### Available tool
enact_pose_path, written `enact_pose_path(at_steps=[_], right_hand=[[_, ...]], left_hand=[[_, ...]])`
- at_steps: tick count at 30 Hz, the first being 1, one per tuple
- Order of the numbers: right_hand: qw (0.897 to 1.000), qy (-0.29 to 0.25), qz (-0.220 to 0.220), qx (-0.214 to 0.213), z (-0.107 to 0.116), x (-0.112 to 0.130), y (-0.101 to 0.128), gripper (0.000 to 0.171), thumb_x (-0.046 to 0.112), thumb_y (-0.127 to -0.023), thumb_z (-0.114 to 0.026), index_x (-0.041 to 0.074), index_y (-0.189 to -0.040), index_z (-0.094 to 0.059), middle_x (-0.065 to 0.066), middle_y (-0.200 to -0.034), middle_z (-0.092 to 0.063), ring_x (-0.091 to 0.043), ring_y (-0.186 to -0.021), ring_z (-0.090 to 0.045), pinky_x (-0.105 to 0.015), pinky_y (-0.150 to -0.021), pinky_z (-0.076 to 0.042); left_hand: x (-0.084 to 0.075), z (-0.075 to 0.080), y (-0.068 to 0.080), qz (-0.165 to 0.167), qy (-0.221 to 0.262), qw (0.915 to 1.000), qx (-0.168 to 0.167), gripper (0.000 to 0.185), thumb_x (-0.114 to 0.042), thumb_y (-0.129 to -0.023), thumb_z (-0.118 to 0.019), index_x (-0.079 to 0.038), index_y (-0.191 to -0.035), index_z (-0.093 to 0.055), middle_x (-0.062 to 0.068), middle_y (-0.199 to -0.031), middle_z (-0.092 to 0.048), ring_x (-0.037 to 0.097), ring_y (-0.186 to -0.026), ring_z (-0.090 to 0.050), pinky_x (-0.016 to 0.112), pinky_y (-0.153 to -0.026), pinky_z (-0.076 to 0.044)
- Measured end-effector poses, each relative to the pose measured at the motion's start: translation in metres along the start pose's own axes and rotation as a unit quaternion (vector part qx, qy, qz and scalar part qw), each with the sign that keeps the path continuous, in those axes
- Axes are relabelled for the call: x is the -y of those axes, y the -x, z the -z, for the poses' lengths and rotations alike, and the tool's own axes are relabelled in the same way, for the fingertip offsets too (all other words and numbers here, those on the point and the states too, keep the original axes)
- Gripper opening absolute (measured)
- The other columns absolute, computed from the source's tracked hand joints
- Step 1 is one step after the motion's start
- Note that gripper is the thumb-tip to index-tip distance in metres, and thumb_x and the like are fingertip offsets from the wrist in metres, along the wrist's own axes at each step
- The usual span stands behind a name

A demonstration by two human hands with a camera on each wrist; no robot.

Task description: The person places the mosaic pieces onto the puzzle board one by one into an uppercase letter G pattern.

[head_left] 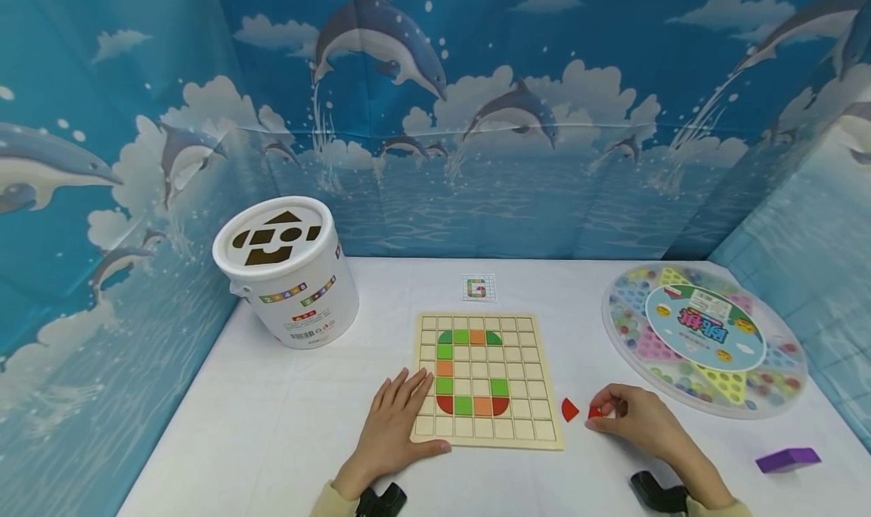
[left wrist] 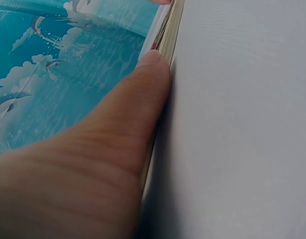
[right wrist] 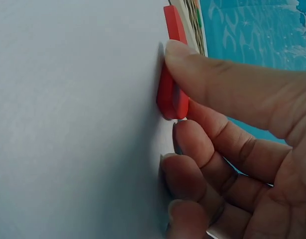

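Note:
A wooden grid board [head_left: 520, 411] lies on the white table, with green, orange and red pieces laid in a G-like outline. My left hand [head_left: 393, 426] rests at its lower left corner, fingers spread over the left edge; in the left wrist view the thumb [left wrist: 138, 89] lies along the board's edge [left wrist: 172, 35]. Right of the board, my right hand [head_left: 636, 419] pinches a small red block [right wrist: 166, 97] between thumb and forefinger, low at the table. Between that hand and the board lies a red quarter-circle block [head_left: 569, 409].
A small pattern card [head_left: 479, 287] lies behind the board. At the left stands a white bucket [head_left: 306, 305] with shaped holes in its lid. A round marble game board [head_left: 704, 328] is at the right, and a purple block [head_left: 788, 460] lies near the right front.

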State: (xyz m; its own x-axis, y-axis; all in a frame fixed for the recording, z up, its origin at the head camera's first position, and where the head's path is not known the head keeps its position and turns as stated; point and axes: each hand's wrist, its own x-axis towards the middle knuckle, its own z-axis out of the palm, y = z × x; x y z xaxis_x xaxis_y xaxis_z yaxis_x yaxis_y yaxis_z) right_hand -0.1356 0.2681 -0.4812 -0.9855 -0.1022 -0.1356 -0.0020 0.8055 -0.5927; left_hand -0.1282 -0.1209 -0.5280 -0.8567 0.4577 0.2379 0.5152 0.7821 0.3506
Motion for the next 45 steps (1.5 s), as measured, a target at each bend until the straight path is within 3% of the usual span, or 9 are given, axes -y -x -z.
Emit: enact_pose_path(at_steps=[10,17,22,30,34,45], right_hand=[[0.999,0.010,0.036,-0.008,-0.002,0.000,0.000,0.030,0.025,-0.071,-0.083,0.017,-0.086,-0.058,0.005,-0.070,-0.048,-0.014,-0.061,-0.043,-0.025,-0.052,-0.032],[0.998,0.024,0.052,-0.040,-0.002,0.008,-0.009,0.020,0.018,-0.076,-0.079,0.016,-0.088,-0.063,0.006,-0.072,-0.052,-0.012,-0.059,-0.044,-0.025,-0.050,-0.032],[0.996,0.026,0.064,-0.060,-0.005,0.025,-0.019,0.017,0.018,-0.078,-0.078,0.015,-0.090,-0.068,0.008,-0.074,-0.056,-0.012,-0.056,-0.044,-0.025,-0.047,-0.034],[0.990,0.008,0.110,-0.084,-0.018,0.062,-0.042,0.017,0.018,-0.076,-0.081,0.019,-0.079,-0.064,0.007,-0.074,-0.055,-0.012,-0.055,-0.043,-0.027,-0.044,-0.033],[0.988,-0.001,0.137,-0.075,-0.030,0.075,-0.051,0.017,0.016,-0.075,-0.081,0.019,-0.076,-0.065,0.009,-0.071,-0.053,-0.011,-0.057,-0.043,-0.027,-0.047,-0.035],[0.988,-0.009,0.145,-0.058,-0.048,0.096,-0.068,0.008,0.016,-0.078,-0.079,0.020,-0.081,-0.072,0.013,-0.071,-0.061,-0.008,-0.058,-0.048,-0.028,-0.051,-0.039]], left_hand=[[0.001,-0.001,0.000,0.002,-0.005,1.0000,0.004,0.098,-0.075,-0.078,-0.051,-0.011,-0.149,-0.031,0.005,-0.151,-0.031,0.031,-0.140,-0.018,0.049,-0.111,-0.012],[0.000,0.000,0.000,-0.009,-0.006,0.9999,-0.012,0.096,-0.071,-0.079,-0.056,-0.008,-0.148,-0.034,0.007,-0.149,-0.034,0.034,-0.138,-0.022,0.052,-0.109,-0.016],[0.001,0.000,0.001,-0.003,-0.006,1.0000,-0.003,0.098,-0.074,-0.078,-0.053,-0.009,-0.149,-0.033,0.006,-0.150,-0.032,0.032,-0.139,-0.020,0.050,-0.110,-0.014],[0.000,0.001,0.001,0.002,-0.003,1.0000,0.003,0.098,-0.074,-0.078,-0.053,-0.010,-0.149,-0.032,0.005,-0.151,-0.031,0.031,-0.140,-0.018,0.049,-0.110,-0.013],[-0.001,0.001,0.000,0.002,-0.003,1.0000,0.006,0.098,-0.074,-0.078,-0.053,-0.010,-0.149,-0.031,0.005,-0.151,-0.031,0.030,-0.140,-0.017,0.049,-0.111,-0.012],[0.002,-0.002,0.000,-0.001,-0.011,0.9999,0.003,0.099,-0.077,-0.078,-0.049,-0.010,-0.149,-0.031,0.004,-0.152,-0.030,0.030,-0.141,-0.017,0.048,-0.111,-0.012]])
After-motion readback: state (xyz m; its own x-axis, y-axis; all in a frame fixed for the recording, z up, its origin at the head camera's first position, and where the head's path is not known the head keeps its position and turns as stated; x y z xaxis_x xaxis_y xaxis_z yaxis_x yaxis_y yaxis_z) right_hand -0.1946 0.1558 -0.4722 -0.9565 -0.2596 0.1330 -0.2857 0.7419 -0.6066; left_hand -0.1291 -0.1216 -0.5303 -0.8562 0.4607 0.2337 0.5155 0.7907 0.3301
